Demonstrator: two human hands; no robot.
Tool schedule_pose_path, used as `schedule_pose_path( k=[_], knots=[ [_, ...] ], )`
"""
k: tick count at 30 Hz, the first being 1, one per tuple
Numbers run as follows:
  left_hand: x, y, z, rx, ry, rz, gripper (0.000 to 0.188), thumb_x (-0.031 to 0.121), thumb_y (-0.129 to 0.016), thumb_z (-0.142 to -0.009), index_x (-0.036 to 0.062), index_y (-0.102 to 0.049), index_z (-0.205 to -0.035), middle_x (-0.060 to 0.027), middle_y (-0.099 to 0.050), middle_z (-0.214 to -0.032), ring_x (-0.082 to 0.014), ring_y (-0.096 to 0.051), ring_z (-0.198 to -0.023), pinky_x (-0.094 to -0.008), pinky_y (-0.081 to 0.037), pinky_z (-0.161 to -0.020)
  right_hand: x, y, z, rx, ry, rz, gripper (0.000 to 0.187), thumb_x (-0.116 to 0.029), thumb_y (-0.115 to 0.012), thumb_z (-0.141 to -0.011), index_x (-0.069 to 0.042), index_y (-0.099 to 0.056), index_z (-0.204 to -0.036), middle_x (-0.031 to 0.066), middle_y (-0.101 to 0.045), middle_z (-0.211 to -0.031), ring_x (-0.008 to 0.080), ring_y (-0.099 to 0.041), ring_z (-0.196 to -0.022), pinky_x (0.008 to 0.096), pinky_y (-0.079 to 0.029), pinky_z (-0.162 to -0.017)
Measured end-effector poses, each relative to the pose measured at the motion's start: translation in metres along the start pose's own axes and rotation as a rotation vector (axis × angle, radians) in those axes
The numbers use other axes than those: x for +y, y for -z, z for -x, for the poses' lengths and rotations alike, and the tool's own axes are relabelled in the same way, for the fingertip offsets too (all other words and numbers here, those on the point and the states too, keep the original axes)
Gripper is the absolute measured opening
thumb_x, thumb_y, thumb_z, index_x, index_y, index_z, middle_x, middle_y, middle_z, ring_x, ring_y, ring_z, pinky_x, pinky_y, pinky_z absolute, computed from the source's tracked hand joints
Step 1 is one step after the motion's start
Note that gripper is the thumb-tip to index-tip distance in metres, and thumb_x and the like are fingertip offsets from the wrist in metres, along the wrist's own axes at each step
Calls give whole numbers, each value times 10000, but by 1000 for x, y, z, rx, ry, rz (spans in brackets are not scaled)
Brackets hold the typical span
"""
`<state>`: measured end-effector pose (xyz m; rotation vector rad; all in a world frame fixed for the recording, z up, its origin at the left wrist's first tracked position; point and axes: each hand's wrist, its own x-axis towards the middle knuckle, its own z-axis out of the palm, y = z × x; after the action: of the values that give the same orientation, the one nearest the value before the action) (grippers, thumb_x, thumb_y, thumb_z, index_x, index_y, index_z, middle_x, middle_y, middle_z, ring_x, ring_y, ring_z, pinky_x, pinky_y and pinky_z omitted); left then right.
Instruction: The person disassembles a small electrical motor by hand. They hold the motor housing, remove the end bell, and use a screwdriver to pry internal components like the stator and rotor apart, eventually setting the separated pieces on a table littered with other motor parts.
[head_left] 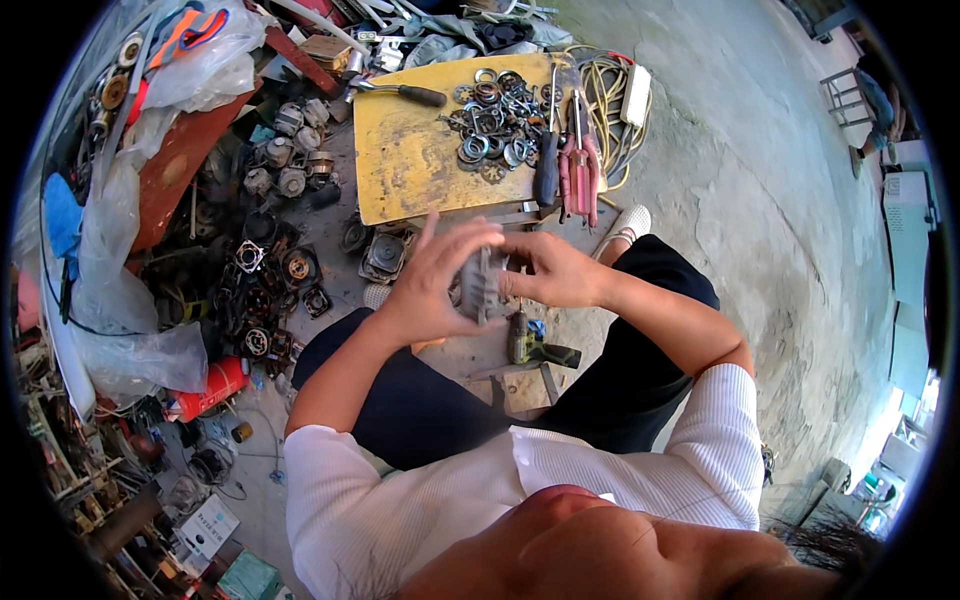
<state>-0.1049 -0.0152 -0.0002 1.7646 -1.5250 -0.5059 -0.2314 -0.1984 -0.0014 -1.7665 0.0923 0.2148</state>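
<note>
Both hands are raised between my knees, holding a small grey metal motor [481, 288] that is partly hidden by fingers and slightly blurred. My left hand [425, 280] wraps around its left side, fingers curved over the top. My right hand [555, 268] grips the right side with thumb and fingertips. Just beyond the hands is a low yellow-topped table [400, 165]. A heap of metal rings and washers [490, 120] lies on it. Below my right hand, a green and black power drill [540, 350] sits low between my legs.
On the table lie a hammer [420, 96], a dark-handled screwdriver [546, 170] and red-handled pliers [580, 180]. A coiled cable [610, 90] with a white power strip [636, 95] rests at its right. Motors [290, 180] and dark motor parts [265, 285] pile up at left, near a red cylinder [212, 388].
</note>
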Motion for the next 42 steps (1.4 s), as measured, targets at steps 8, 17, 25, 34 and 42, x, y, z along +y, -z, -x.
schedule_pose_path(
  k=[8, 17, 25, 34, 42],
  knots=[
    [3, -24, 13, -65, -79, 34, 921, 251, -903, -495, 163, -469, -1302, -82, -543, -1278, -299, -544, -1210, -593, -261, -1135, 9, -6, 20, -99, -15, 198, 355, -287, -649, -816, 7, -632, -1015, 231, -654, -840, 404, -641, -772, 462, -505, -688],
    [8, -26, 11, 55, -136, 4, 916, 265, -916, -488, 133, -461, -1272, -108, -526, -1315, -313, -541, -1220, -597, -264, -1129, -1, -1, 23, -138, 113, 287, 384, -276, -695, -797, 33, -601, -1004, 223, -657, -861, 405, -644, -838, 473, -508, -756],
    [7, -26, 10, 27, -113, 14, 924, 326, -910, -522, 115, -448, -1294, -114, -583, -1266, -283, -571, -1196, -589, -236, -1139, 9, -5, 20, -174, 49, 255, 386, -265, -712, -803, 47, -577, -986, 240, -629, -778, 424, -633, -750, 458, -507, -673],
    [10, -17, 3, -29, -90, 5, 930, 348, -899, -542, 122, -441, -1319, -94, -576, -1197, -290, -569, -1171, -579, -224, -1148, 2, -8, 17, -138, -34, 134, 340, -266, -689, -803, 32, -611, -946, 243, -635, -774, 408, -637, -733, 441, -509, -662],
    [18, -22, 16, -64, -106, 6, 833, 353, -896, -554, 92, -443, -1203, -125, -581, -1164, -297, -571, -1174, -579, -213, -1155, 3, -18, 30, -191, -38, 157, 374, -323, -695, -784, -2, -619, -960, 210, -645, -755, 398, -641, -686, 445, -519, -640]
  ],
)
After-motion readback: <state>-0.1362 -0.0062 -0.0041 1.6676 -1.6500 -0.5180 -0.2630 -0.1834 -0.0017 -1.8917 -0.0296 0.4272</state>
